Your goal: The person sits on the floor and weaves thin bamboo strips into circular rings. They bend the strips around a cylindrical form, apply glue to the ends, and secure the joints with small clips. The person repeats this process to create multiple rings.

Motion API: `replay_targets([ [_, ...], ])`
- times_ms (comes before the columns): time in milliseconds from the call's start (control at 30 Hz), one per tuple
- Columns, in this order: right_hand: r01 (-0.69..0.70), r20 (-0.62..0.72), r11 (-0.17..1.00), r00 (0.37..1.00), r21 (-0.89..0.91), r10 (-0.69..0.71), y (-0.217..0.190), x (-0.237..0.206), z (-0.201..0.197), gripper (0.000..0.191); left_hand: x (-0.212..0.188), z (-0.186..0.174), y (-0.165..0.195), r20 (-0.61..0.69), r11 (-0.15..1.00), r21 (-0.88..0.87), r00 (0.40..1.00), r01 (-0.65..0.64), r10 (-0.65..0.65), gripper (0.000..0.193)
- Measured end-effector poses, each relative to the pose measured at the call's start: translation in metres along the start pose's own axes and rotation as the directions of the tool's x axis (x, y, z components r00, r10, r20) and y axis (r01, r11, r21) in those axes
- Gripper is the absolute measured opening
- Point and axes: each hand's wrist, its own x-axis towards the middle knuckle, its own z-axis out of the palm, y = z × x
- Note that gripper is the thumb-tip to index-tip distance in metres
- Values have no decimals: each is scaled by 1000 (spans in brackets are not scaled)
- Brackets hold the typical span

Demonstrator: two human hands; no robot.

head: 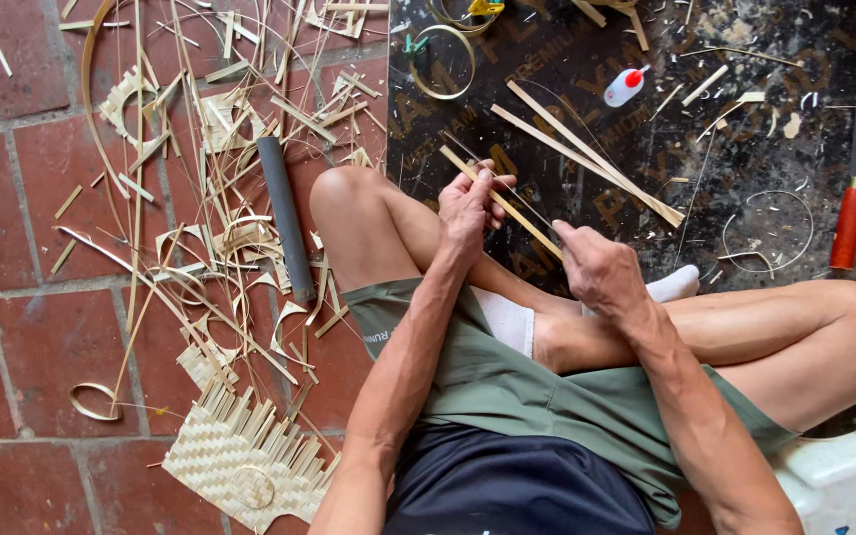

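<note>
Above the bent knee (349,203), the left hand (470,206) pinches the bamboo strip (502,203) while the right hand (596,266) grips a thin blade (527,206); keeping the blade shallow along the grain probably splits cleanest.

The bamboo strip (500,201) is pale tan; the woven mat (240,456) shows a straw-coloured chequered weave; the floor tiles (12,327) are brick red with grey joints; the board (745,139) is black with faded lettering; the knife (852,188) has a red-orange handle; the shorts (507,386) are olive green; the 1 glue bottle (623,87) is white, red-capped.
</note>
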Motion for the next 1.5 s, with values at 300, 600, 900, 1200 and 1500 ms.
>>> replay_targets([
  [300,-41,-21,996,999,-84,39,-9,-5,-12,31,-2,0,5,182,951,-307,983,48,9,42],
  [600,-32,-23,991,999,-133,29,-26,24,-48,22,-31,23,-7,423,915,-352,906,195,-31,27],
  [900,-774,613,423,632,471,475,-13,31,-67,25,-44,17,19,260,903,-426,947,-63,189,50],
  [1200,-750,619,385,662,538,423,-12,24,-45,33,-45,29,12,75,962,-221,981,-159,179,53],
  [1500,-742,593,479,666,468,453,-10,12,-31,36,-46,31,6,-34,957,-179,974,-227,225,52],
])
